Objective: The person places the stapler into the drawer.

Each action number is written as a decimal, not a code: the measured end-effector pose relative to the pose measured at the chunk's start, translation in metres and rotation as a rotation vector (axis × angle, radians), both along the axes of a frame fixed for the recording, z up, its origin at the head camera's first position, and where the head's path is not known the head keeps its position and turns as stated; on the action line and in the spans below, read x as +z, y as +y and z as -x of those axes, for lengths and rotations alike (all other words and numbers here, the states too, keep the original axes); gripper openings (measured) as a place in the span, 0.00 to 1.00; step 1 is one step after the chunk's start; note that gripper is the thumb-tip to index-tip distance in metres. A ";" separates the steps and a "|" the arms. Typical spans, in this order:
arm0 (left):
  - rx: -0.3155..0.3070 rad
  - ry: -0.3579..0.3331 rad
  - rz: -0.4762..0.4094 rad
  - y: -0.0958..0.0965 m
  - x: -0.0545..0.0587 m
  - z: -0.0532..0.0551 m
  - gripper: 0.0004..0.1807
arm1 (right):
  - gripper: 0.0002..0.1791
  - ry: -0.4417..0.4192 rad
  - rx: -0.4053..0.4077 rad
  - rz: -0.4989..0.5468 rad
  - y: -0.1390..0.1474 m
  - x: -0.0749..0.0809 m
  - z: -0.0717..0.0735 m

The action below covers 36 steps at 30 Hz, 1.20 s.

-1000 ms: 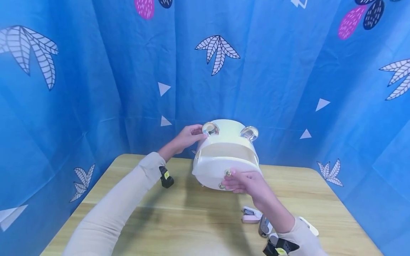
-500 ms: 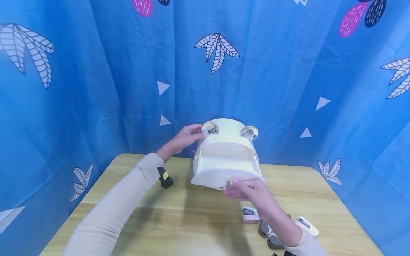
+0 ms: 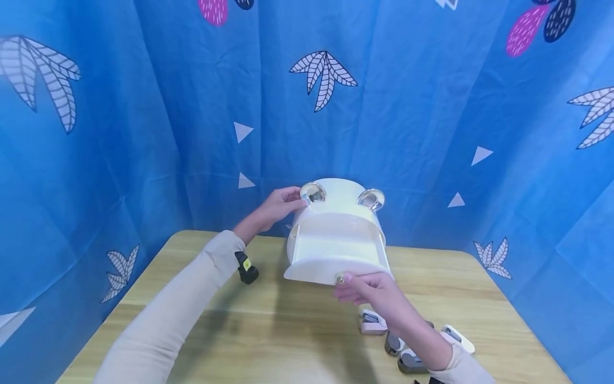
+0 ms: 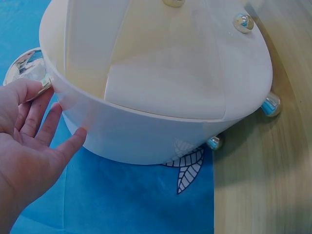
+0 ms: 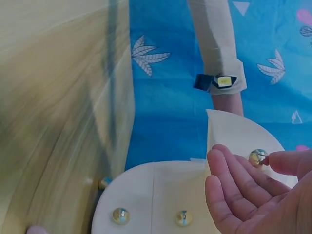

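Observation:
A white rounded storage box (image 3: 339, 193) with shiny gold ear discs stands at the back of the table. Its upper drawer (image 3: 336, 245) is pulled out, and the inside that shows is bare. My right hand (image 3: 371, 293) pinches the gold knob (image 5: 258, 157) on that drawer's front between thumb and index finger, other fingers loosely bent. With thumb and fingers my left hand (image 3: 278, 208) grips the left ear disc (image 4: 30, 68), some fingertips against the box's side wall. Lower drawer fronts (image 5: 146, 195) with gold knobs show under the upper drawer in the right wrist view.
Several small staplers lie front right on the wooden table (image 3: 268, 330): a pink-and-white one (image 3: 373, 323), grey ones (image 3: 411, 362) partly under the right forearm, and a white one (image 3: 458, 339). A blue patterned curtain (image 3: 211, 133) hangs close behind the box.
The upper drawer has slid out toward me, with my right hand drawing back on its knob. My left hand has stayed at the ear disc.

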<state>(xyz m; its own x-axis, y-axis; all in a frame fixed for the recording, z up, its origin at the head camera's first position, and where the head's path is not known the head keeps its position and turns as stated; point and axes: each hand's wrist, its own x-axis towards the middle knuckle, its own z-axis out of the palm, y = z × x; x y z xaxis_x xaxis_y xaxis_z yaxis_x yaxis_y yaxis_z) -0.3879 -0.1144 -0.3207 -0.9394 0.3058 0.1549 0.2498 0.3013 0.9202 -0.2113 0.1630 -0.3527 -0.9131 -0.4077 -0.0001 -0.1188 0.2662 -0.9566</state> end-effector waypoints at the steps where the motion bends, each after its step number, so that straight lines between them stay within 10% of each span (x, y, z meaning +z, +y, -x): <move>1: -0.001 -0.003 -0.002 0.001 -0.001 0.000 0.20 | 0.23 0.004 0.000 -0.010 0.001 0.000 0.000; 10: -0.011 0.002 -0.021 0.008 -0.004 -0.002 0.20 | 0.18 0.147 0.117 -0.171 0.018 -0.006 -0.004; 19: -0.015 -0.013 -0.055 0.011 -0.006 0.000 0.22 | 0.15 0.461 0.327 -0.632 0.054 -0.008 -0.013; 27: 0.002 -0.007 -0.033 0.003 -0.006 0.000 0.24 | 0.08 0.703 0.305 -0.908 0.085 -0.022 -0.002; 36: 0.012 -0.014 -0.027 0.001 -0.005 0.004 0.24 | 0.17 0.842 0.209 -0.896 0.101 -0.061 0.023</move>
